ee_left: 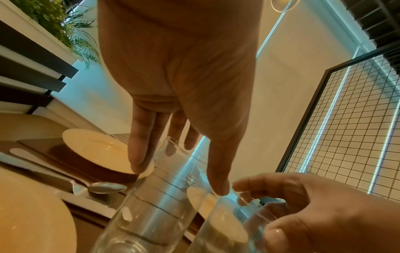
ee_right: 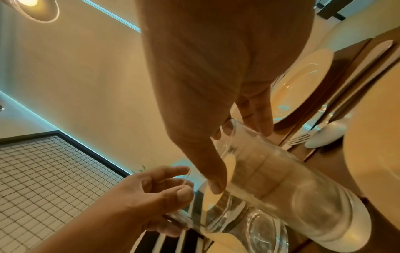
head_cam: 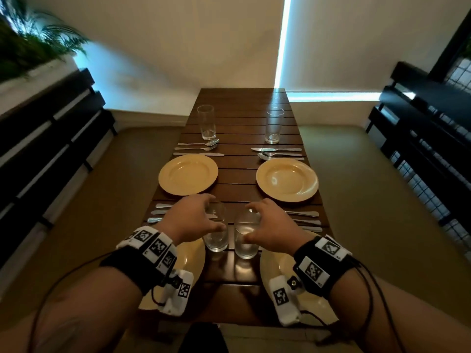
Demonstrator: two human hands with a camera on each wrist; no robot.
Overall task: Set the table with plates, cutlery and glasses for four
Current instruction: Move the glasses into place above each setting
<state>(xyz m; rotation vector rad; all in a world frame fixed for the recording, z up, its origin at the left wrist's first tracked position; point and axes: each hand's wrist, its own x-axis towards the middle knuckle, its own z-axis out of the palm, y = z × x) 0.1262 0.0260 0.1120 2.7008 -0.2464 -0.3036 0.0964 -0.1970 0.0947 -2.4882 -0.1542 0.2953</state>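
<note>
Reaching from above, left hand [head_cam: 190, 219] and right hand [head_cam: 271, 229] each had fingers curled round the rim of a tall clear glass: left glass [head_cam: 216, 231], right glass [head_cam: 246, 238]. Both stood upright, just beside each other, mid slatted wooden table [head_cam: 239, 174] between near yellow plates. Each glass sat directly under its own hand.

leafy plant [head_cam: 33, 42] far left, up high | dark slatted benches [head_cam: 51, 138] both sides | wire-grid panel [ee_left: 346, 128] right | ceiling lamp [ee_right: 32, 8]
</note>
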